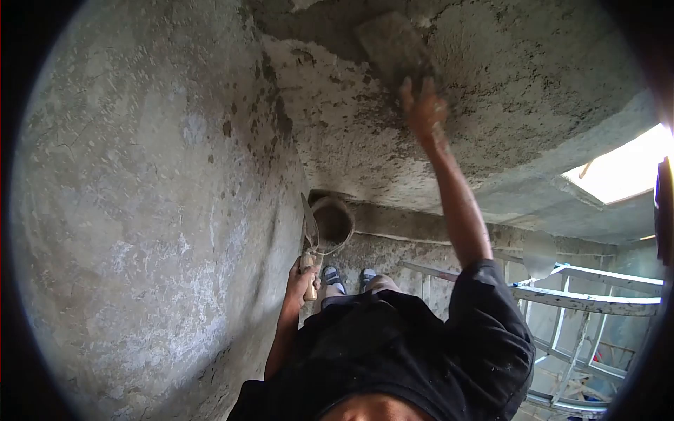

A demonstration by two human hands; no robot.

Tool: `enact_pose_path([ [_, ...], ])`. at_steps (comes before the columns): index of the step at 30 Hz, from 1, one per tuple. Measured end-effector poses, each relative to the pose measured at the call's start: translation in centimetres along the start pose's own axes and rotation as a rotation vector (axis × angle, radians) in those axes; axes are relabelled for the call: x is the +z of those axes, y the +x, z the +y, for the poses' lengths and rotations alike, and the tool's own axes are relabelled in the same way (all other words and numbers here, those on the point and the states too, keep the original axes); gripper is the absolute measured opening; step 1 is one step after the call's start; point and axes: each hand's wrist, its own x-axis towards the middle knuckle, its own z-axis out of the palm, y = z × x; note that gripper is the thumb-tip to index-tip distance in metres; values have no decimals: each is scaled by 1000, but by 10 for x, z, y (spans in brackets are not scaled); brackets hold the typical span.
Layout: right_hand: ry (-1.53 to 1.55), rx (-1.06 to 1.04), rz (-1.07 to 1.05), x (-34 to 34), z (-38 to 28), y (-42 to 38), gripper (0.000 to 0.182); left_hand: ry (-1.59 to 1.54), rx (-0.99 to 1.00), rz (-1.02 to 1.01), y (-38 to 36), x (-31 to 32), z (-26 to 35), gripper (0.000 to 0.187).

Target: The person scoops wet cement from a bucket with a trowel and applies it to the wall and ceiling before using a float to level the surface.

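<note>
My right hand (425,114) is stretched up to the wall ahead and grips a plastering float (394,43). The float's flat plate lies against the rough plaster, and its handle is hidden behind my fingers. Down on the left, my left hand (300,282) is closed round the wooden handle of a pointed trowel (310,223), whose blade points away from me. Just beyond the trowel stands a round bucket (333,219) with a thin wire handle; its contents are too dark to make out.
A grey side wall (140,210) runs close along my left. The wall ahead (505,77) has damp, uneven plaster. Metal ladder-like frames (590,302) stand at the right, below a bright window opening (621,168). My feet (333,277) are near the bucket.
</note>
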Motion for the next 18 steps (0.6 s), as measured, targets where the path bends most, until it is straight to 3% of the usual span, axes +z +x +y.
enact_pose_path([
  [2, 11, -32, 11, -11, 21, 20, 39, 8, -41, 1, -2, -5, -5, 31],
  [4, -347, -543, 140, -12, 50, 39, 31, 30, -85, -2, -1, -8, -9, 32],
  [6, -84, 11, -262, -79, 8, 90, 26, 59, -96, -10, -1, -11, -10, 33],
  [8, -299, 76, -69, -67, 80, 135, 67, 92, -106, -21, 0, -14, -12, 33],
  [10, 85, 196, 2, -160, -13, 173, 47, 62, -121, -46, 1, -18, -14, 36],
  [15, 9, 383, 126, -141, 12, 182, 49, 108, -87, -53, 5, -13, -6, 36],
  [16, -42, 347, 163, -121, 21, 164, 42, 121, -84, -35, 3, -12, -6, 34],
  [18, -418, -8, 161, -54, 38, 92, 37, 134, -82, -47, 8, -9, -2, 35],
])
